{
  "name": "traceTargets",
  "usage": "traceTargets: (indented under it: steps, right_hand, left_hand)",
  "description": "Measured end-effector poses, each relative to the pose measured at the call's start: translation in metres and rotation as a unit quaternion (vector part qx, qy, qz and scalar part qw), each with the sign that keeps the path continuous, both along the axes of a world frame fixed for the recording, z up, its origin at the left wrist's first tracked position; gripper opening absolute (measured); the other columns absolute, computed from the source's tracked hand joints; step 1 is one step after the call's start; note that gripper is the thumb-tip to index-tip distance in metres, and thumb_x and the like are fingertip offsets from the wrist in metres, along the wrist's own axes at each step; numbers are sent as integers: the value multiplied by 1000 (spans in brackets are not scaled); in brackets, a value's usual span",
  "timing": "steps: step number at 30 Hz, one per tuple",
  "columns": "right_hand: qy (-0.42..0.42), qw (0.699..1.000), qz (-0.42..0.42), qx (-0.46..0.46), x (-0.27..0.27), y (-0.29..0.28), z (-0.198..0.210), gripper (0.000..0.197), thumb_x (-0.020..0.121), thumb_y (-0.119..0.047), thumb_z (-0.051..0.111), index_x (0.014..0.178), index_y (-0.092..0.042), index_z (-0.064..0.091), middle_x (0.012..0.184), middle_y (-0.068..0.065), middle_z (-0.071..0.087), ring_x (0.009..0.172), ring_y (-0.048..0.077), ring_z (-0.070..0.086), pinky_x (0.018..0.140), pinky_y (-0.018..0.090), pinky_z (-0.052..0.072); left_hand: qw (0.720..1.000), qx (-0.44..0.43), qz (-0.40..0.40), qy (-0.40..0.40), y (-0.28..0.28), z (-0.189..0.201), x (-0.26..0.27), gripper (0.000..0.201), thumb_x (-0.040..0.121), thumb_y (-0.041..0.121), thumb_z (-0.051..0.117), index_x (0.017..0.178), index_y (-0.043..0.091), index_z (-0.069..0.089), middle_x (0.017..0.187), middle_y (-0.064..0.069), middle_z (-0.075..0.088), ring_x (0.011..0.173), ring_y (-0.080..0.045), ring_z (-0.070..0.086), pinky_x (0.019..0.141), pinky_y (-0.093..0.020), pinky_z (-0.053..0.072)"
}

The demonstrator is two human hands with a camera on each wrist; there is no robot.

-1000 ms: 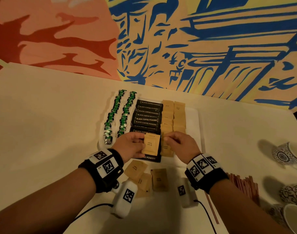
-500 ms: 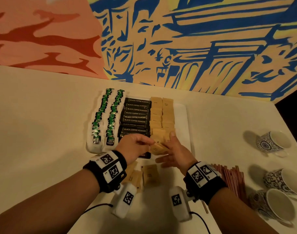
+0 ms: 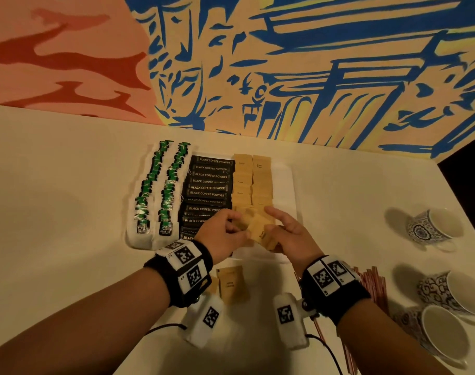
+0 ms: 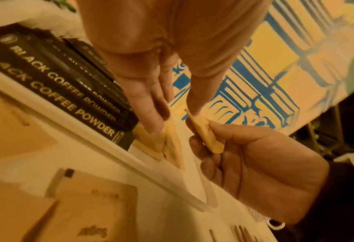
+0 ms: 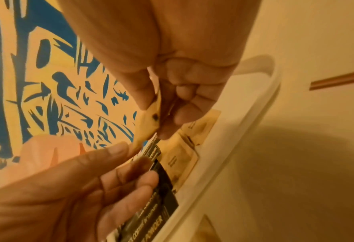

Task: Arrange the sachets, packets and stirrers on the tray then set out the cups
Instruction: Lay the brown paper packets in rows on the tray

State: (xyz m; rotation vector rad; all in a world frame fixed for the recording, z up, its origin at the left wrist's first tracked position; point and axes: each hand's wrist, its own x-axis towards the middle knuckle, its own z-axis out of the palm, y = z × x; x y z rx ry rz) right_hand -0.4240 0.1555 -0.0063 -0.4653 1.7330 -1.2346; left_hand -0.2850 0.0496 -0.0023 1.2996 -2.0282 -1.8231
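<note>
Now tilted on edge, tan sachet (image 3: 260, 231) pinched by right hand (image 3: 290, 234).

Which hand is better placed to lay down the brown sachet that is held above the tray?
The right hand, probably. Its fingers already pinch the brown sachet over the near end of the tray; the left hand holds none, its fingers straight on sachets already laid.

The head camera looks steeply down over the worktop (image 3: 68, 185); both wrist cameras sit close, sharing the tray's (image 3: 285, 180) near edge.
</note>
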Motion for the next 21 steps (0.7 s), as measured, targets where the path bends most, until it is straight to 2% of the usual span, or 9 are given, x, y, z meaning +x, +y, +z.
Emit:
traceTargets:
  steps: [2, 5, 8, 11, 13, 16, 19, 21]
  right_hand:
    - [50, 998, 46, 7, 0, -4, -2, 30, 94, -11, 53, 113, -32, 63, 101, 0, 69, 90, 17, 63, 73, 27, 51]
    - [119, 988, 99, 25, -3, -6, -6, 16, 89, -12, 61, 97, -23, 71, 93, -1, 71, 85, 13, 65, 73, 21, 51]
    - [207, 965, 136, 81, -14, 0, -9, 5, 82, -21, 70, 86, -22, 74, 84, -5, 72, 83, 10, 66, 78, 23, 51]
    - [246, 952, 121, 133, -27, 8, -12, 6, 85, -28, 66, 81, -28, 70, 76, -11, 67, 78, 11, 62, 72, 22, 47]
    - [253, 945, 121, 169, -33, 9, -17, 4, 86, -30, 65, 86, -27, 69, 79, -9, 65, 81, 14, 61, 75, 26, 48]
    - [246, 942, 111, 198, -35, 7, -25, 21, 85, -28, 67, 107, -25, 66, 95, -2, 66, 91, 17, 62, 82, 32, 54]
    - [239, 949, 85, 187, -34, 4, -27, 26, 83, -29, 70, 108, -28, 62, 96, -3, 64, 89, 16, 62, 74, 27, 53]
    - [243, 951, 75, 177, -33, 1, -28, 26, 82, -31, 70, 106, -30, 61, 96, -3, 65, 89, 17, 63, 75, 26, 52]
  left_hand:
    - [999, 48, -4, 8, -3, 1, -2, 30, 84, 9, 69, 110, 17, 56, 83, -5, 64, 76, -22, 67, 78, -40, 58]
    - [999, 47, -5, 24, -5, 1, -2, 25, 84, 2, 67, 103, 16, 59, 77, -5, 63, 68, -20, 64, 73, -39, 58]
    - [999, -16, -6, 27, -8, -3, 0, 22, 85, 5, 66, 93, 25, 61, 75, -1, 62, 68, -17, 61, 72, -37, 56]
    - [992, -123, -32, 9, -14, -6, 2, 21, 86, 7, 62, 95, 26, 63, 86, 4, 59, 77, -11, 59, 75, -23, 52]
    - [979, -186, -76, -24, -17, -8, 1, 23, 86, 7, 61, 101, 24, 65, 96, 6, 53, 87, -8, 57, 80, -15, 46]
    - [960, -227, -148, -73, -17, -10, -2, 24, 87, 11, 61, 108, 22, 65, 105, 6, 49, 96, -10, 55, 92, -23, 46]
    - [938, -262, -199, -110, -13, -9, -7, 27, 88, 16, 59, 114, 23, 62, 108, 6, 47, 103, -12, 51, 96, -25, 42]
    - [926, -281, -218, -128, -12, -8, -10, 28, 88, 18, 58, 115, 24, 60, 112, 4, 47, 108, -13, 48, 97, -26, 40]
